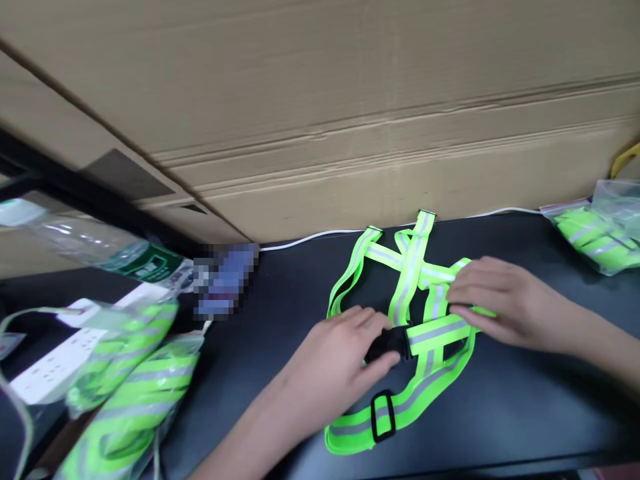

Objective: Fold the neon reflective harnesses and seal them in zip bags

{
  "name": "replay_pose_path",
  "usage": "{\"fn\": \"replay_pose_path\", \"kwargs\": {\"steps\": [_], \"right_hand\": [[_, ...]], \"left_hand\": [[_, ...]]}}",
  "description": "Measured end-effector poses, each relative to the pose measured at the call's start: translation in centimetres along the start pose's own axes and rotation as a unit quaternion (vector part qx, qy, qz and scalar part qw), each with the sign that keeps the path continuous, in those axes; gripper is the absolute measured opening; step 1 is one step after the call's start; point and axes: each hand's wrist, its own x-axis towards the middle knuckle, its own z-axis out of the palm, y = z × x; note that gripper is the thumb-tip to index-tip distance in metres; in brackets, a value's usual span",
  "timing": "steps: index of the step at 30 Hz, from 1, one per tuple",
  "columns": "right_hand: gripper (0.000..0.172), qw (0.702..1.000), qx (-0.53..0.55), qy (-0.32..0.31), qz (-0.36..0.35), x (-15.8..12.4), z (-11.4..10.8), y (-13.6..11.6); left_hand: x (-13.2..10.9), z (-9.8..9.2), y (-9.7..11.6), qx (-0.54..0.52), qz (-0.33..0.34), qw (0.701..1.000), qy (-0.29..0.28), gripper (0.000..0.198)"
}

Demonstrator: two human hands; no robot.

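Note:
A neon green reflective strap vest (407, 280) lies spread on the black table (525, 400). My left hand (340, 363) is closed around its black buckle (393, 343), thumb under and fingers over it. My right hand (493, 300) presses down on the green straps to the right of the buckle, fingers curled over them. A black slider (383, 415) sits on the lower strap near the table's front.
Bagged green vests (130, 393) lie at the left by a white power strip (55, 363) and a plastic bottle (95, 247). Another bagged vest (597, 237) is at the far right. A large cardboard box (350, 120) stands behind, with a white cable (320, 237) along its base.

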Motion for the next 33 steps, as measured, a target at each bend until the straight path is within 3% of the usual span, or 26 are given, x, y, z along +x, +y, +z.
{"fn": "replay_pose_path", "kwargs": {"steps": [3,5,10,16,19,23,28,33], "right_hand": [[0.018,0.996,-0.009,-0.085,0.011,-2.3,1.9,-1.6],[0.021,0.994,-0.028,-0.107,0.02,-3.5,3.0,-2.1],[0.017,0.989,-0.137,-0.057,0.018,-5.7,3.7,-3.3],[0.015,0.978,-0.188,-0.001,0.09,-7.1,4.6,-5.5],[0.014,0.977,-0.18,0.019,0.11,-6.7,4.6,-6.5],[0.022,0.986,-0.144,0.056,0.063,-4.7,3.8,-7.4],[0.038,0.997,-0.059,-0.048,0.014,-1.7,4.6,-6.8],[0.043,0.994,-0.03,-0.097,0.037,-1.9,6.7,-5.6]], "left_hand": [[-1.8,2.4,-0.1,0.059,-0.014,0.998,0.011,0.033],[-2.2,3.5,-0.3,0.083,-0.026,0.996,0.031,0.038],[-2.5,4.6,-0.4,0.092,-0.029,0.993,0.071,0.04],[-2.1,4.9,-0.6,0.009,-0.012,0.989,0.148,0.031],[-1.6,4.6,-0.2,-0.029,0.003,0.985,0.168,0.03],[-0.7,4.1,1.0,-0.01,0.039,0.989,0.145,0.035],[-0.4,4.4,2.5,0.034,0.076,0.991,0.107,0.032],[-3.7,6.6,4.5,0.1,0.058,0.964,0.239,0.028]]}}
